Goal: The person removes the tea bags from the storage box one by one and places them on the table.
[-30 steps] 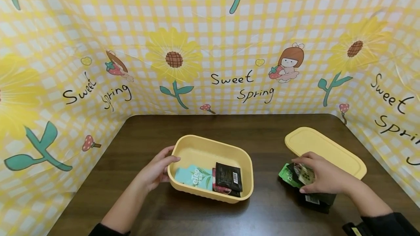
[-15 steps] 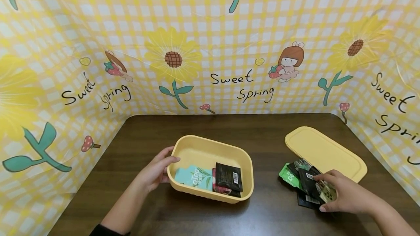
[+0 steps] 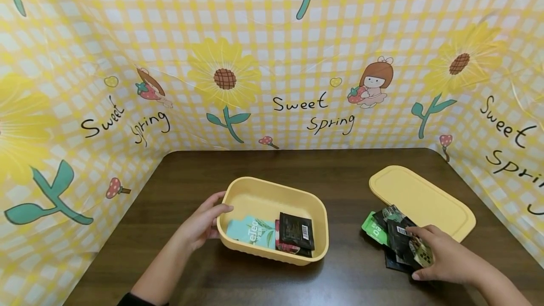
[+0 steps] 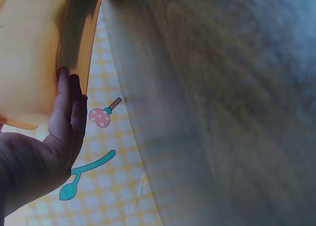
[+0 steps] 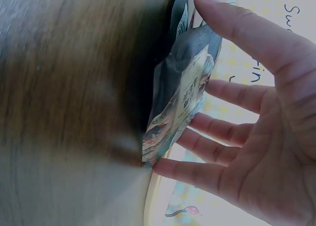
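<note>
My left hand (image 3: pixel 199 221) grips the left end of the yellow box (image 3: pixel 263 197), thumb over the rim and fingers outside. Inside the box lie a light teal tea sachet (image 3: pixel 248 233) and a black sachet (image 3: pixel 295 228), with a dark red sachet partly beneath the black one. On the right, my right hand (image 3: pixel 452 259) holds a black sachet with a pale label (image 5: pixel 185 90) between thumb and fingertips, low over the pile. Beside it lie a green sachet (image 3: pixel 374 230) and several black sachets (image 3: pixel 398 237), overlapping. The hand covers part of the pile.
A yellow lid (image 3: pixel 425 197) lies flat behind the pile, close against it. Dark wooden table (image 3: pixel 340 277) runs under everything. A checked yellow cloth (image 3: pixel 297 60) hangs along the back and both sides.
My right hand has moved right and toward me with the labelled black sachet, uncovering more black sachets. Over the last half second it has barely shifted. Left hand and box stay put.
</note>
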Available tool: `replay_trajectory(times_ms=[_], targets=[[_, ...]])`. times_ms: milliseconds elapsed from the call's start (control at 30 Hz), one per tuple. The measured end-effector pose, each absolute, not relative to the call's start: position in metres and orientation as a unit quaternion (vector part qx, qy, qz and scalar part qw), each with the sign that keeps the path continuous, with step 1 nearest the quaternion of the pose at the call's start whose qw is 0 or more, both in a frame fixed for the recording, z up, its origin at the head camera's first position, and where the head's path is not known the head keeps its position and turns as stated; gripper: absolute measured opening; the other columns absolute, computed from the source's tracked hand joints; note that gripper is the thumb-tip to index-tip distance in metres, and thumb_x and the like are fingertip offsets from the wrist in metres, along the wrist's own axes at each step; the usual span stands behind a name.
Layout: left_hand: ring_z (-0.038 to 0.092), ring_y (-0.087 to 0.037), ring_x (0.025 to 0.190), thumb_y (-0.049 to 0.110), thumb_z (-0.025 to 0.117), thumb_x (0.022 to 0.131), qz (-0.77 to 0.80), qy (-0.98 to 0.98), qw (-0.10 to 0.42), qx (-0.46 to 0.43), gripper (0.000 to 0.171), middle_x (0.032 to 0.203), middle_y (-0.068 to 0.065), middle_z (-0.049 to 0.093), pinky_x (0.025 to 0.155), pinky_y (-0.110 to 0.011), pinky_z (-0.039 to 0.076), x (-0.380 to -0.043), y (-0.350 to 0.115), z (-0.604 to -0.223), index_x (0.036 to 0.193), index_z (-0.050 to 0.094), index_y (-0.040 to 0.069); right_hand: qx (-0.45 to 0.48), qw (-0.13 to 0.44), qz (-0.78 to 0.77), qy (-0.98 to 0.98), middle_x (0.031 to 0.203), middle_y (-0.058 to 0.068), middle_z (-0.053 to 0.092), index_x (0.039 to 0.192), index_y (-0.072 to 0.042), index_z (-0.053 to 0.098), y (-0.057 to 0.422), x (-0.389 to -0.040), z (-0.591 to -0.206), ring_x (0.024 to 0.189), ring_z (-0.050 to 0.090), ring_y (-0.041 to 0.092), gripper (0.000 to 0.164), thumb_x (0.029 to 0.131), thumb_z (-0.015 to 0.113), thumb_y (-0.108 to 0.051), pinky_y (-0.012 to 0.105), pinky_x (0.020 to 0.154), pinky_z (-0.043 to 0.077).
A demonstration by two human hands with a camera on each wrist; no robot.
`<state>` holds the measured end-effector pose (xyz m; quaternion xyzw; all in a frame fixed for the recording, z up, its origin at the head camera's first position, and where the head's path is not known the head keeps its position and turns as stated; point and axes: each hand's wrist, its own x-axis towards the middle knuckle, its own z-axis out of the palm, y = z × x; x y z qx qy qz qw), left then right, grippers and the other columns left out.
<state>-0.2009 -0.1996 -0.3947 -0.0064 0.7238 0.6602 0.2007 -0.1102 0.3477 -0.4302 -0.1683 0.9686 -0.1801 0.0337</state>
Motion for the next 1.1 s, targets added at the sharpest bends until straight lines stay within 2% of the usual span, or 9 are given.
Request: replay_trajectory(times_ms=[133, 200, 367, 400, 433, 600, 700, 900, 1100], targets=[[0.073, -0.014, 0.084, 0.024, 0.058, 0.1, 0.661, 0.723, 0.203, -0.002, 0.072, 0.108, -0.01, 0.07, 0.069, -0.036, 0.063, -0.2, -0.2, -0.394, 0.162, 0.025, 0.009, -0.168, 0.013, -0.177, 0.97, 0.128, 0.027, 0.059, 0.145, 0.007, 0.05, 0.337, -0.111, -0.418, 0.112, 0.063, 0.042, 0.103, 0.068, 0.097, -0.043, 0.049, 0.083, 0.057], [0.073, -0.014, 0.083, 0.023, 0.058, 0.1, 0.661, 0.722, 0.204, -0.002, 0.072, 0.107, -0.009, 0.07, 0.069, -0.035, 0.063, -0.2, -0.2, -0.394, 0.162, 0.025, 0.009, -0.182, -0.02, -0.182, 0.966, 0.13, 0.028, 0.059, 0.147, 0.006, 0.047, 0.326, -0.113, -0.41, 0.107, 0.065, 0.037, 0.103, 0.071, 0.096, -0.042, 0.048, 0.082, 0.056], [0.073, -0.014, 0.083, 0.023, 0.058, 0.1, 0.66, 0.722, 0.205, -0.002, 0.072, 0.105, -0.009, 0.071, 0.069, -0.035, 0.063, -0.2, -0.199, -0.393, 0.162, 0.025, 0.009, -0.256, -0.137, -0.183, 0.939, 0.134, 0.021, 0.063, 0.146, 0.004, 0.049, 0.278, -0.125, -0.389, 0.112, 0.066, 0.033, 0.091, 0.077, 0.093, -0.034, 0.048, 0.088, 0.055], [0.073, -0.014, 0.083, 0.023, 0.058, 0.1, 0.661, 0.722, 0.205, -0.003, 0.072, 0.105, -0.009, 0.071, 0.069, -0.035, 0.063, -0.2, -0.199, -0.393, 0.162, 0.024, 0.009, -0.27, -0.147, -0.183, 0.934, 0.134, 0.019, 0.063, 0.146, 0.004, 0.051, 0.267, -0.128, -0.385, 0.121, 0.063, 0.036, 0.087, 0.078, 0.093, -0.032, 0.052, 0.093, 0.054], [0.073, -0.014, 0.083, 0.023, 0.058, 0.1, 0.661, 0.722, 0.204, -0.003, 0.072, 0.105, -0.009, 0.071, 0.069, -0.035, 0.063, -0.2, -0.199, -0.393, 0.162, 0.024, 0.009, -0.284, -0.145, -0.188, 0.929, 0.136, 0.017, 0.063, 0.146, 0.002, 0.051, 0.255, -0.131, -0.38, 0.123, 0.062, 0.035, 0.084, 0.08, 0.091, -0.031, 0.051, 0.095, 0.053], [0.073, -0.014, 0.083, 0.024, 0.059, 0.1, 0.66, 0.723, 0.203, -0.007, 0.072, 0.107, -0.01, 0.071, 0.069, -0.036, 0.063, -0.201, -0.199, -0.393, 0.162, 0.025, 0.01, -0.346, -0.078, -0.211, 0.911, 0.14, 0.015, 0.06, 0.146, 0.0, 0.052, 0.198, -0.154, -0.368, 0.128, 0.06, 0.034, 0.069, 0.09, 0.083, -0.025, 0.055, 0.102, 0.052], [0.073, -0.014, 0.084, 0.024, 0.059, 0.1, 0.658, 0.725, 0.202, -0.008, 0.072, 0.109, -0.011, 0.07, 0.069, -0.035, 0.063, -0.201, -0.199, -0.392, 0.162, 0.025, 0.01, -0.379, -0.025, -0.217, 0.899, 0.142, 0.017, 0.057, 0.146, 0.003, 0.051, 0.17, -0.172, -0.374, 0.13, 0.057, 0.036, 0.067, 0.091, 0.082, -0.021, 0.055, 0.106, 0.051], [0.072, -0.016, 0.086, 0.024, 0.059, 0.1, 0.657, 0.726, 0.203, -0.008, 0.072, 0.114, -0.013, 0.068, 0.069, -0.035, 0.063, -0.2, -0.198, -0.393, 0.162, 0.026, 0.01, -0.388, 0.094, -0.208, 0.893, 0.151, 0.02, 0.049, 0.151, 0.001, 0.046, 0.132, -0.198, -0.39, 0.14, 0.049, 0.038, 0.079, 0.087, 0.086, -0.024, 0.052, 0.11, 0.048], [0.072, -0.015, 0.085, 0.023, 0.058, 0.099, 0.66, 0.724, 0.201, -0.007, 0.071, 0.112, -0.013, 0.068, 0.069, -0.034, 0.063, -0.2, -0.199, -0.393, 0.162, 0.027, 0.01, -0.382, 0.152, -0.127, 0.903, 0.154, 0.021, 0.046, 0.156, -0.004, 0.042, 0.113, -0.209, -0.397, 0.142, 0.047, 0.037, 0.095, 0.08, 0.092, -0.032, 0.05, 0.113, 0.046]])
